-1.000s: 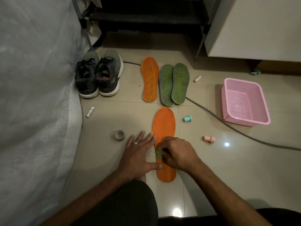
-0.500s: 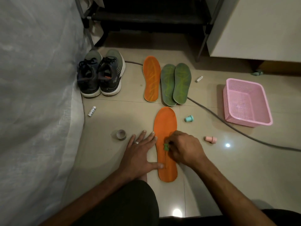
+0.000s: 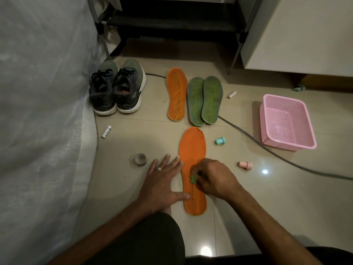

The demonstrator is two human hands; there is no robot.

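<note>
Head camera: an orange insole is laid lengthwise on the tiled floor. It is touched by the left hand, pressed flat beside it with fingers straight and spread, thumb on its edge. A small green piece is pinched against the insole's middle by the curled fingers of the right hand. A pink basket is seen well apart, to the right.
</note>
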